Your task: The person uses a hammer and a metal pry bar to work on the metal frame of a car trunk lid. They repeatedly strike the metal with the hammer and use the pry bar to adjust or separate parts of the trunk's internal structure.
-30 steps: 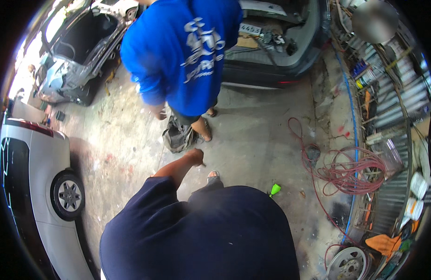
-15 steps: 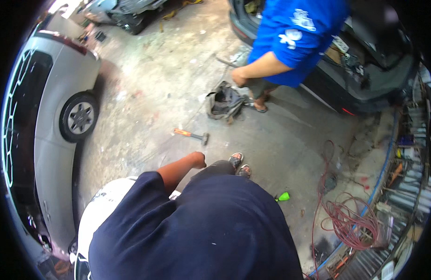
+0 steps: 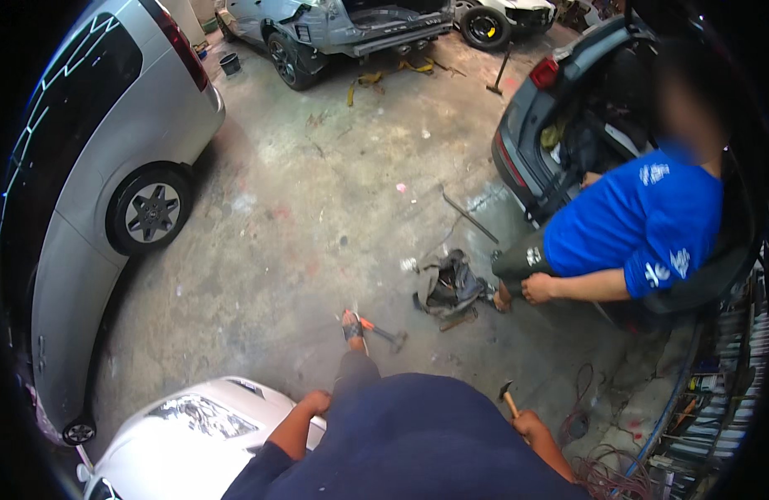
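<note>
1. Roughly, the silver van point(image 3: 122, 212) takes up the left side, its rear wheel point(image 3: 154, 213) turned toward the bare concrete floor point(image 3: 259, 217).
2. A grey car point(image 3: 359, 32) with its rear stripped stands at the far end, and a dark grey car point(image 3: 515, 125) with its back open stands on the right.
3. The front of a white car point(image 3: 180, 437) fills the lower left, just beside the wearer's left arm.
4. A co-worker in a blue top point(image 3: 626, 221) stands against the dark grey car, standing in the way of much of its open back.
5. A dark, crumpled bag point(image 3: 451, 287) lies on the floor at the co-worker's foot, between the wearer and that car.
6. Beyond the bag a long bar point(image 3: 470, 215) lies slantwise; yellow straps point(image 3: 369, 79) and a small black bucket point(image 3: 229, 64) are well apart, farther off.
7. A reddish hose point(image 3: 611, 477) is coiled at the lower right, near the wearer's right forearm.
8. An orange-handled hammer point(image 3: 383, 331) lies by the wearer's sandalled foot point(image 3: 352, 327), which overlaps its handle; whether they touch cannot be told.
9. The right hand point(image 3: 530, 425) is closed round the wooden handle of a small hammer point(image 3: 509, 400), head upward in view.
10. The left hand point(image 3: 318, 402) hangs near the white car, fingers curled; I cannot tell whether it holds anything.
</note>
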`<action>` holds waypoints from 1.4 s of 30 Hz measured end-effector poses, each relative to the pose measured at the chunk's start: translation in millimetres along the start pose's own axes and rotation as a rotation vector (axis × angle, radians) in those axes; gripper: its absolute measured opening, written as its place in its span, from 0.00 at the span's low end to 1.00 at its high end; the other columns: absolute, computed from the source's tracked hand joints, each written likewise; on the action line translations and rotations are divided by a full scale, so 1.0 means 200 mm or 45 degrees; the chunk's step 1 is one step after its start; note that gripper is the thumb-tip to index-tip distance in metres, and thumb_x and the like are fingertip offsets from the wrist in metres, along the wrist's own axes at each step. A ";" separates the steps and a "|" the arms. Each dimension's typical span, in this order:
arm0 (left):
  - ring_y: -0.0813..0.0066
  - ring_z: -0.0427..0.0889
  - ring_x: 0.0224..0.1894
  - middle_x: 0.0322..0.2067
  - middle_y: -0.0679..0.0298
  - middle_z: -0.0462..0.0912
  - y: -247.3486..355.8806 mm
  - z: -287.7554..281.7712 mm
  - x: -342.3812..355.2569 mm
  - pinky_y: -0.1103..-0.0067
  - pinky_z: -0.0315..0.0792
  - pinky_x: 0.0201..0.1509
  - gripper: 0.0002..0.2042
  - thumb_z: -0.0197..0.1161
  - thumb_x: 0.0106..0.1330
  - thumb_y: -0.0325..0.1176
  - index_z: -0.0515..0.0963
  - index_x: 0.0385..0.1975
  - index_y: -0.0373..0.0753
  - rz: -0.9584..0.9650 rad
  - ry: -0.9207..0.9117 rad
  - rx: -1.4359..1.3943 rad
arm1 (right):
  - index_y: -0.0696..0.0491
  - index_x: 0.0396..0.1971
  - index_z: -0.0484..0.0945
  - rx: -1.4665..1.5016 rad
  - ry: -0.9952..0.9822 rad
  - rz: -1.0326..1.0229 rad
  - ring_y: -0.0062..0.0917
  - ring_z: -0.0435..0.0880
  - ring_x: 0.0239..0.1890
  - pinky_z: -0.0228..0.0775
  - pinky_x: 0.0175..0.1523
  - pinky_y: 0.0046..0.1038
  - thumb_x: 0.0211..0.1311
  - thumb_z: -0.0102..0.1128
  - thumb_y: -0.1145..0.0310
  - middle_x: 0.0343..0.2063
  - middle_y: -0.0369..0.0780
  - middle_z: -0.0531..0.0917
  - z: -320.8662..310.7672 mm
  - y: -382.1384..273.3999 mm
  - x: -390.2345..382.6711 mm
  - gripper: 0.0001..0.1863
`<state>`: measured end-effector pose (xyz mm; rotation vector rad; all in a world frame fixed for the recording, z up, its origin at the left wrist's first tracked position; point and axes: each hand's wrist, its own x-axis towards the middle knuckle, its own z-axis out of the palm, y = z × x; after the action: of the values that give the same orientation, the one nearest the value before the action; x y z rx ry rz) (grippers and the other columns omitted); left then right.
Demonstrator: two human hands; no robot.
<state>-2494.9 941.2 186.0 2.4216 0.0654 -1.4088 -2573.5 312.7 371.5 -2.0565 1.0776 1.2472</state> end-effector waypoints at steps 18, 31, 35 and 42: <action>0.68 0.86 0.29 0.30 0.58 0.88 -0.89 -2.43 0.46 0.69 0.79 0.29 0.13 0.68 0.72 0.37 0.86 0.49 0.35 -0.496 0.647 -1.036 | 0.61 0.51 0.86 -0.333 -0.001 -0.205 0.35 0.90 0.29 0.82 0.39 0.39 0.70 0.64 0.57 0.32 0.47 0.89 -0.58 -2.74 0.46 0.21; 0.59 0.89 0.43 0.46 0.57 0.89 -0.23 -3.83 1.09 0.64 0.81 0.38 0.13 0.63 0.73 0.34 0.85 0.52 0.38 -0.703 0.361 -1.144 | 0.57 0.46 0.85 -0.129 0.286 -0.986 0.44 0.89 0.42 0.79 0.48 0.42 0.67 0.66 0.57 0.38 0.50 0.89 -1.70 -4.94 1.05 0.19; 0.58 0.90 0.44 0.45 0.57 0.89 -0.09 -4.54 1.75 0.63 0.82 0.38 0.13 0.65 0.71 0.33 0.85 0.52 0.39 -0.745 0.357 -0.998 | 0.56 0.43 0.82 0.296 0.276 -1.065 0.42 0.87 0.36 0.76 0.45 0.42 0.70 0.65 0.57 0.32 0.47 0.86 -2.16 -5.39 1.16 0.16; 0.56 0.91 0.46 0.49 0.55 0.91 0.45 -5.70 3.20 0.60 0.82 0.50 0.16 0.70 0.68 0.42 0.88 0.50 0.42 -0.389 0.030 -0.123 | 0.55 0.42 0.81 0.188 0.687 -0.632 0.43 0.86 0.35 0.77 0.45 0.43 0.70 0.67 0.55 0.30 0.50 0.85 -2.49 -5.73 1.71 0.17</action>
<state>-1198.9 1128.7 179.9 2.4228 0.5173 -1.4620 -1288.4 459.8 310.4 -2.4014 0.7567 0.3675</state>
